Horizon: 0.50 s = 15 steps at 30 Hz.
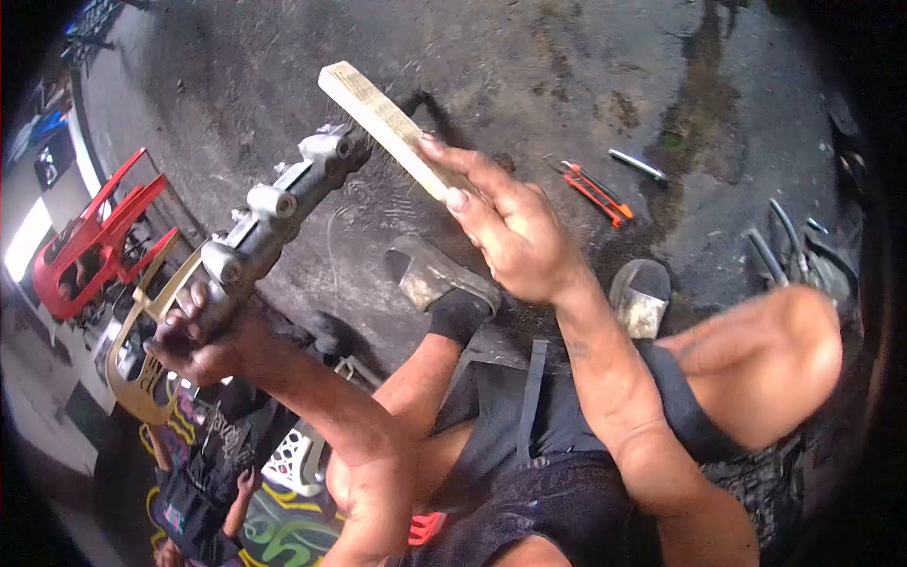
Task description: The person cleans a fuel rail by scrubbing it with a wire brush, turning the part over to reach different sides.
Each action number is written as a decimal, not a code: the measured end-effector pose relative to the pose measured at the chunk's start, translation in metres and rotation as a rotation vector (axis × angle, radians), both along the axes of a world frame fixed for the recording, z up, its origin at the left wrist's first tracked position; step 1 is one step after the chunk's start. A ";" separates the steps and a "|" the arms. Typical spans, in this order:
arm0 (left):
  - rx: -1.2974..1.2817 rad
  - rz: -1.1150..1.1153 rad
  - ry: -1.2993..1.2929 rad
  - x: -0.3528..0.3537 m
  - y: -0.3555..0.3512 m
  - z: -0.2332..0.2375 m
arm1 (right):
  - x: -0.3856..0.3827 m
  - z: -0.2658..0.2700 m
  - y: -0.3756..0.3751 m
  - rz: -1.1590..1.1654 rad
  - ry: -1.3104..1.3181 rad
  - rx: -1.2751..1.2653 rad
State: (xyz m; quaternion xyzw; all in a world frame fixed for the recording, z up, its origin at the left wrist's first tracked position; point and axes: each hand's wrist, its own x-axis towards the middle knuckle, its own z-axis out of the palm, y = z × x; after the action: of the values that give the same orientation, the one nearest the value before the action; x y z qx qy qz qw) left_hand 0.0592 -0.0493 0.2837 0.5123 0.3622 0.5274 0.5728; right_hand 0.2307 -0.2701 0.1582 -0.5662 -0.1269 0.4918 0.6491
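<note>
Left of centre, my left hand (pixel 208 335) wraps its blackened fingers round the lower end of a grey metal part (pixel 255 222) with several round bosses. The part slants up and to the right. My right hand (pixel 510 217) pinches the lower end of a pale wooden stick (pixel 383 123) between thumb and fingers. The stick slants up to the left, its middle close beside the metal part's upper end; whether they touch I cannot tell.
On the dark, stained floor (pixel 567 85) lie red-handled pliers (pixel 597 194) and a silver rod (pixel 637 164). Hoses (pixel 784 236) are at the right. Red frame (pixel 94 246) and tan frame (pixel 142 345) stand left. Another person (pixel 208 472) is at lower left.
</note>
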 end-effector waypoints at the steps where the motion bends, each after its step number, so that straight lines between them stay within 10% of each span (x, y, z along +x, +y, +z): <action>1: -0.018 0.040 0.010 0.006 0.001 0.003 | 0.002 0.006 -0.002 0.010 -0.017 0.025; 9: 0.063 0.051 0.098 0.036 0.012 0.005 | -0.022 -0.020 0.112 -0.051 -0.205 0.164; 15: 0.141 -0.006 0.066 0.061 -0.006 0.012 | -0.001 0.028 0.032 -0.172 -0.342 0.114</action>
State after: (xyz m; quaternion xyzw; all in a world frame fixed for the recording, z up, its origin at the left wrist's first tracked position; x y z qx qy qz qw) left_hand 0.1199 -0.0551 0.2953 0.5694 0.3413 0.5330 0.5246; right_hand 0.2300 -0.2385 0.1864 -0.6125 -0.2140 0.3234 0.6888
